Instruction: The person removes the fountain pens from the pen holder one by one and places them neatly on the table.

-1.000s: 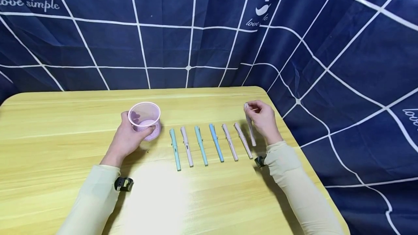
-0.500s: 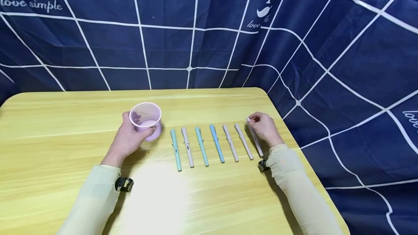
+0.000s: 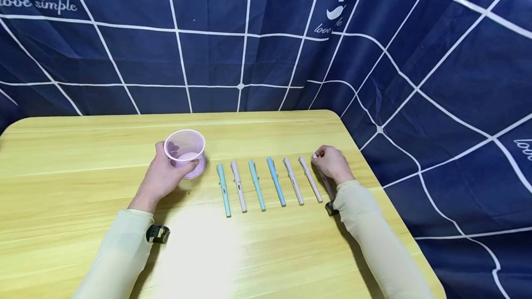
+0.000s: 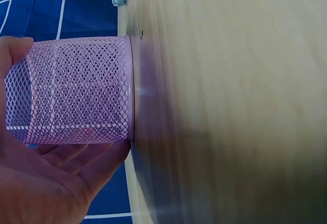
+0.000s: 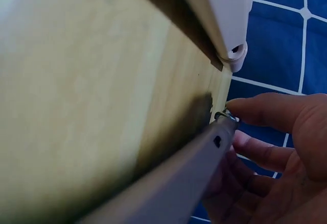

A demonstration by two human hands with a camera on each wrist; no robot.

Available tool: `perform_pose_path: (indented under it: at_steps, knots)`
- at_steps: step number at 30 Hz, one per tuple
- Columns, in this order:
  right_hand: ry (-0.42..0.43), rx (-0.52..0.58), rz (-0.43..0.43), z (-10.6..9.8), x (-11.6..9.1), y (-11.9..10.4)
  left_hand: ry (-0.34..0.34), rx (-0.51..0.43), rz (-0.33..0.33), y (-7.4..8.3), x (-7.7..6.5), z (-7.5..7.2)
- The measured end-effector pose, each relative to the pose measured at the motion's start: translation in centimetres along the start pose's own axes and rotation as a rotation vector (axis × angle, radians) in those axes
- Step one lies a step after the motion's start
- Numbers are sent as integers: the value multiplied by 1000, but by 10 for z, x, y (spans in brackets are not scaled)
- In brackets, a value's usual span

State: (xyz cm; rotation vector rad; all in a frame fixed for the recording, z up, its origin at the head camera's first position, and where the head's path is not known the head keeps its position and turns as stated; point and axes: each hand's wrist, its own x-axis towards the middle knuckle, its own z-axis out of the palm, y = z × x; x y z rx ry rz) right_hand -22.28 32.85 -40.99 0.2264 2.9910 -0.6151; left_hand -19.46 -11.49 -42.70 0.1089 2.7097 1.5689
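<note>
My left hand (image 3: 160, 176) is wrapped around a pink mesh pen cup (image 4: 76, 89), thumb near the rim and fingers along its far side. The cup stands upright on the table, and its inside shows no pens. At the right end of a row of pens, my right hand (image 3: 332, 163) pinches the clip end of a pale pink pen (image 5: 173, 178). This pen lies low against the tabletop, partly hidden under the hand in the head view. Beside it on the left is another pale pink pen (image 3: 310, 179), also seen close up in the right wrist view.
Further left in the row lie a lilac-pink pen (image 3: 293, 181), a blue pen (image 3: 276, 182), a teal pen (image 3: 256, 185), a lilac pen (image 3: 238, 186) and a second teal pen (image 3: 223, 190). A dark blue checked curtain (image 3: 208, 59) borders the wooden table (image 3: 270, 253) behind and right.
My right hand has come nearer and lowered the pale pink pen from a raised, steep pose to lying beside the row, then shifted slightly left. The left hand and cup stay put.
</note>
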Motion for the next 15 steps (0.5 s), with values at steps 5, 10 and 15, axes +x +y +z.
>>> perform_pose_path:
  at_steps: [5, 10, 15]
  knots:
    - [-28, -21, 9, -1, 1, -3, -3, -5, 1, 0, 1, 0]
    - [-47, -14, 30, -3, -1, -1, -40, -33, -2, 0, 1, -2]
    - [-53, 19, 9, -14, -17, -4, -121, 42, -33, 2, -8, -14]
